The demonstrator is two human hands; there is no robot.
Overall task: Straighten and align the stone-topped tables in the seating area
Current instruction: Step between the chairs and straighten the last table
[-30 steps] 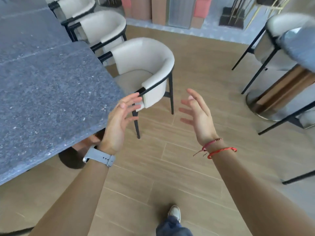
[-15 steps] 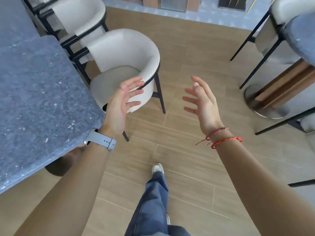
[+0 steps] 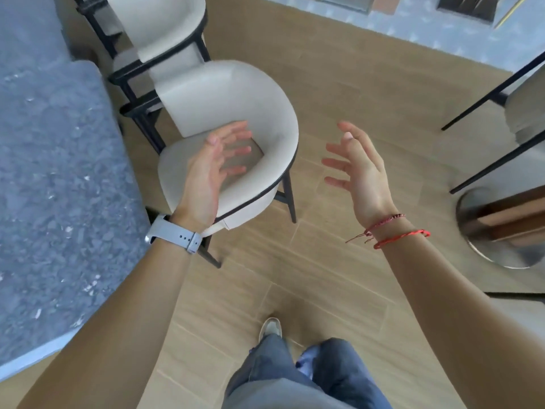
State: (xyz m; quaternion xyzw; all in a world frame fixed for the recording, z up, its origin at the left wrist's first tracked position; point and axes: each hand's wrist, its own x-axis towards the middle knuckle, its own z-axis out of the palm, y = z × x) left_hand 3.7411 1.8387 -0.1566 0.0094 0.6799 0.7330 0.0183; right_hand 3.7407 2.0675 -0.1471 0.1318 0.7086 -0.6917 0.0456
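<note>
A grey speckled stone-topped table (image 3: pixel 56 184) fills the left side, its near corner low at the left. My left hand (image 3: pixel 212 169), with a pale watch strap at the wrist, hovers open above the nearest white chair (image 3: pixel 236 104), touching nothing. My right hand (image 3: pixel 356 169), with red cords at the wrist, is held open over bare floor to the right of that chair. Both palms face each other with fingers spread. A second table shows only its round metal foot and wooden post (image 3: pixel 501 228) at the right edge.
A second white chair (image 3: pixel 159 28) stands behind the first along the table's side. Black chair legs (image 3: pixel 495 84) and a pale seat cross the upper right. Wood-look floor planks (image 3: pixel 295 276) run between the tables. My jeans and one shoe (image 3: pixel 269 327) are at the bottom.
I have walked forward: the chair and table slid down and closer in view. My left hand went from beside the table's corner to above the chair. Both hands stay open.
</note>
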